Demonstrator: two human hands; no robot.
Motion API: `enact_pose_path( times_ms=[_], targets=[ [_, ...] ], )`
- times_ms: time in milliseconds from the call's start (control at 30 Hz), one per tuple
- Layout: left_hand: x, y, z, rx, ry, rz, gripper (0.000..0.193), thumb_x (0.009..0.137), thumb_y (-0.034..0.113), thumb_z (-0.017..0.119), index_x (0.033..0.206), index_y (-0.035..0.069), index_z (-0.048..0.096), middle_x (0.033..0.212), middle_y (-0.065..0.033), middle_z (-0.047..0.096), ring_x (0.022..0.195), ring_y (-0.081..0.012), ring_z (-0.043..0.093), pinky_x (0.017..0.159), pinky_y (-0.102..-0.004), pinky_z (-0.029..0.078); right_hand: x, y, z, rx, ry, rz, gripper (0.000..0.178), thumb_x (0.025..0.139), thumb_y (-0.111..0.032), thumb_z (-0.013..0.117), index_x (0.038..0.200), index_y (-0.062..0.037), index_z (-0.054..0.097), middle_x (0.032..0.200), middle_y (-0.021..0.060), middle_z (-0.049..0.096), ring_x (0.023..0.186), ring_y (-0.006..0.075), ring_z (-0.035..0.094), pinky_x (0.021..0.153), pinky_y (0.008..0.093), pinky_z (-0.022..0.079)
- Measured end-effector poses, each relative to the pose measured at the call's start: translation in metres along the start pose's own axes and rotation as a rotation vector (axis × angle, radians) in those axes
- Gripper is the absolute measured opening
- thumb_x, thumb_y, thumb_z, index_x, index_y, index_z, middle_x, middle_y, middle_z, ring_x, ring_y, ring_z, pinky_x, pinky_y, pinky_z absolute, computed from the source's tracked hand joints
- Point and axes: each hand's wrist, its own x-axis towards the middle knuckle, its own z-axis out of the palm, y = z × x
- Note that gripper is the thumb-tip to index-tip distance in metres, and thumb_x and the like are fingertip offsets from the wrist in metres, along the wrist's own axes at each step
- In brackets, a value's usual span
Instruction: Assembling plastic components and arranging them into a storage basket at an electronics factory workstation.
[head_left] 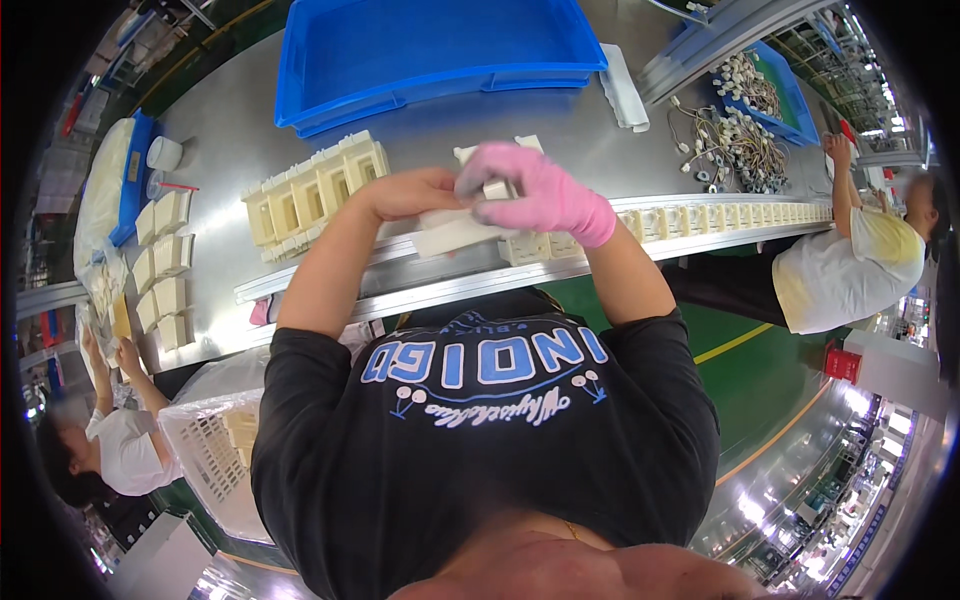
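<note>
A cream plastic part [452, 236] with a flat, pale side is between my hands, above the metal rail at the table's near edge. My bare left hand [415, 193] closes on its upper left side, with the fingertips blurred. Around the part's right end curl the fingers of my right hand [540, 195], which wears a pink glove. A small white piece [495, 189] shows between the gloved thumb and fingers. What the fingers cover is hidden. Just beyond my left forearm stands a row of cream plastic housings [315, 195] with open compartments.
Ahead stands a large blue tray [450, 85]. A long row of cream housings [720, 218] runs right along the rail [400, 290]. Wire harnesses [735, 150] lie by a blue bin [795, 110]. Stacked cream parts [165, 265] stand left. Co-workers sit at both sides.
</note>
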Motion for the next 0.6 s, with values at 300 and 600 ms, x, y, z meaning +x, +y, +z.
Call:
enact_pose_path(
  times_ms=[300,600],
  targets=[
    [-0.03,-0.024,-0.11,1.522,1.225,-0.112,0.036,0.07,0.02,0.061,0.101,0.006,0.05,0.101,-0.0119,0.054,0.095,-0.0298,0.051,0.08,-0.0371,0.04,-0.021,0.038,0.065,-1.039,-0.288,0.29,0.041,0.072,-0.042,0.054,0.093,-0.0064,0.051,0.085,0.013,0.053,0.083,0.0274,0.053,0.074,0.036,0.04],
    [-0.031,-0.013,-0.137,1.206,1.07,0.255,0.026,0.067,0.003,0.052,0.093,0.008,0.05,0.079,-0.0085,0.057,0.078,-0.0259,0.055,0.064,-0.0334,0.042,-0.002,0.133,-0.041,-0.797,-0.204,0.789,0.039,0.073,-0.031,0.053,0.095,0.0009,0.051,0.094,0.019,0.058,0.093,0.0305,0.054,0.081,0.0369,0.042]
  ],
)
